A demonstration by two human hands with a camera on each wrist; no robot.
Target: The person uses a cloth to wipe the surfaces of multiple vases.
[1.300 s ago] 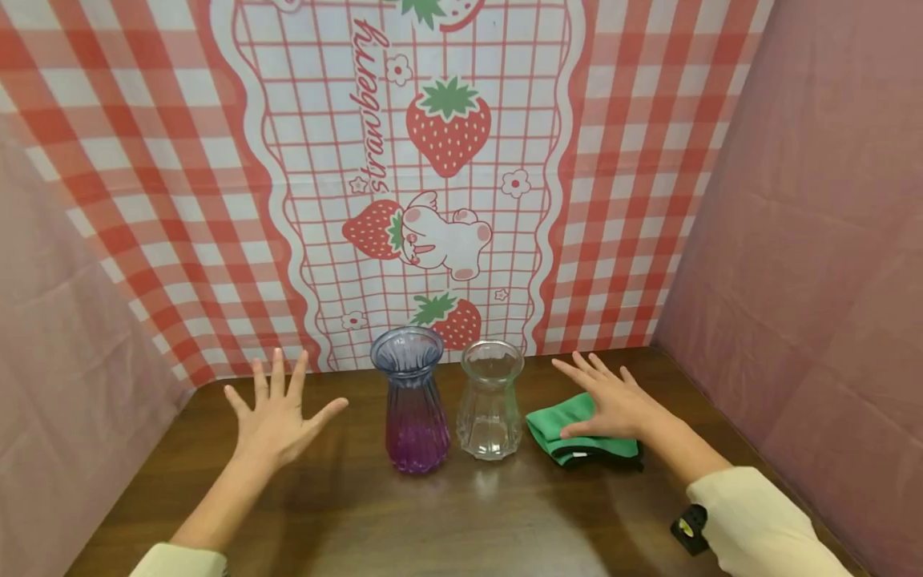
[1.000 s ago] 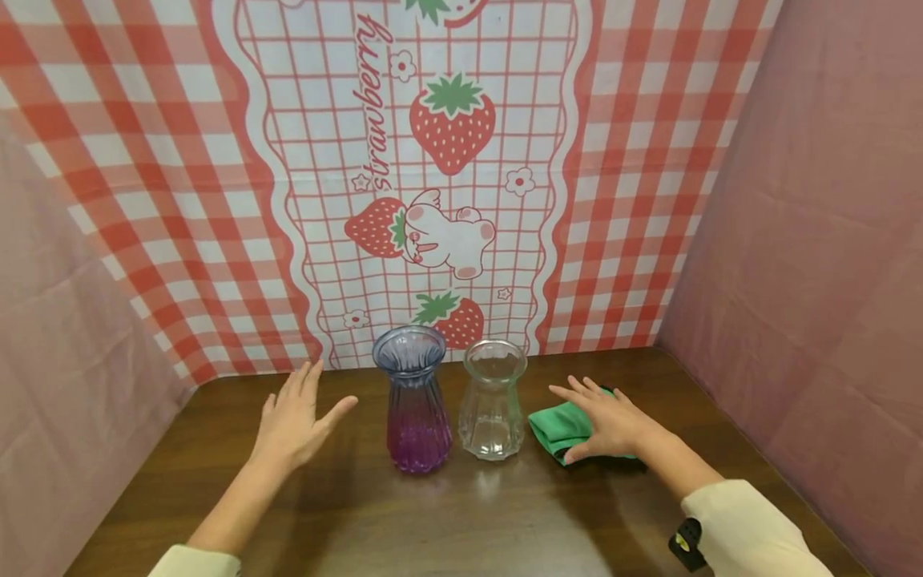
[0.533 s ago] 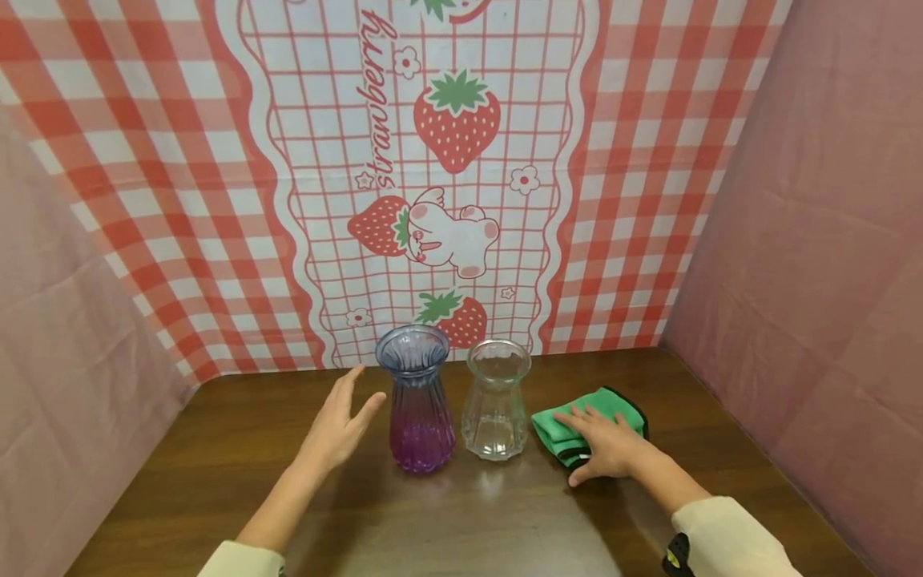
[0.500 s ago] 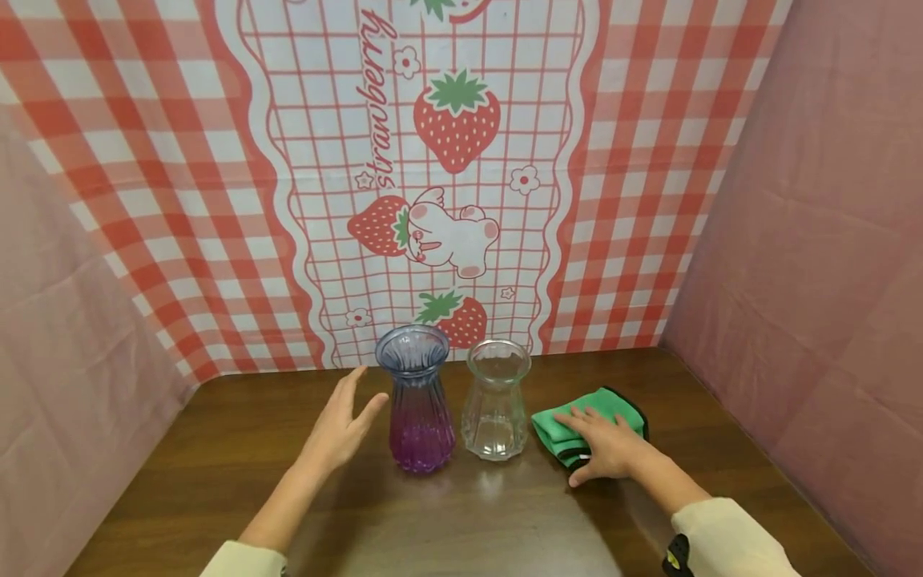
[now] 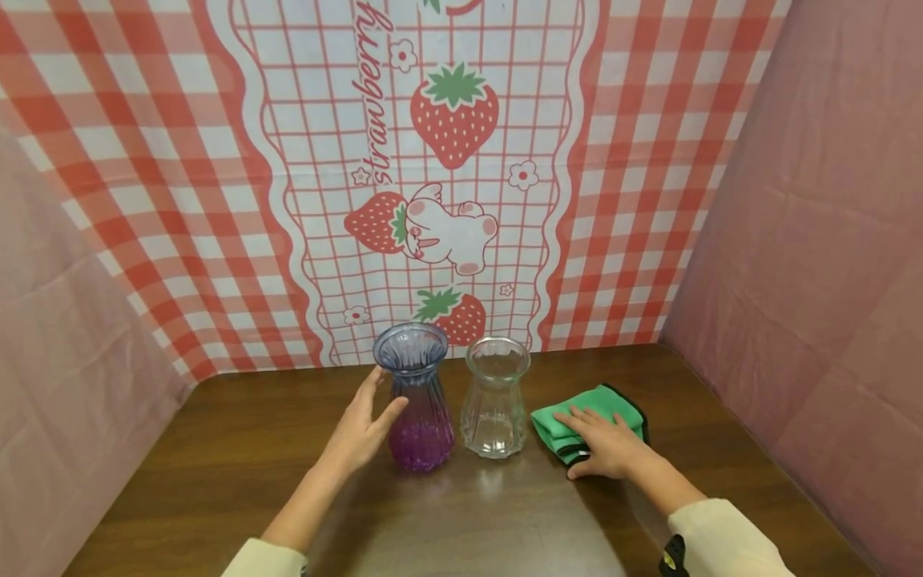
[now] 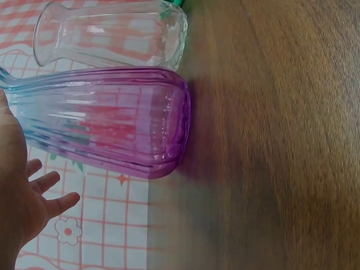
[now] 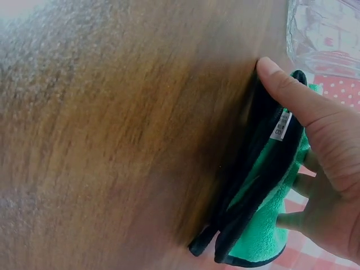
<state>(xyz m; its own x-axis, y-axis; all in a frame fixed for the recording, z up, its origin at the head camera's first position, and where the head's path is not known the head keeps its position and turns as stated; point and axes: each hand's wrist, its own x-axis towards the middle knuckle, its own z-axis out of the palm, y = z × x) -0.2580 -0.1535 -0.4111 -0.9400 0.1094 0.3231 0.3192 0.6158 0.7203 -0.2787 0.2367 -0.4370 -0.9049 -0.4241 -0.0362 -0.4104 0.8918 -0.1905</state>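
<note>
A ribbed glass vase (image 5: 420, 425), blue at the flared rim and purple at the base, stands upright on the table. My left hand (image 5: 360, 425) is at its left side, thumb in front and fingers extended; whether it touches the glass I cannot tell. In the left wrist view the purple vase (image 6: 112, 121) lies just past the spread fingers. My right hand (image 5: 611, 443) rests on a folded green cloth (image 5: 570, 417) with black edging, its thumb at the near edge. The right wrist view shows a white label on the cloth (image 7: 259, 225) and straight fingers over it.
A clear glass vase (image 5: 494, 409) stands close to the right of the purple one, between it and the cloth. Behind the brown wooden table (image 5: 461, 521) hangs a strawberry-print checked cloth (image 5: 454, 216). Pink fabric walls (image 5: 786, 264) flank both sides.
My left hand has moved right, from well beside the purple vase to right against its side. My right hand has come down from above onto the green cloth. The vases have stayed put.
</note>
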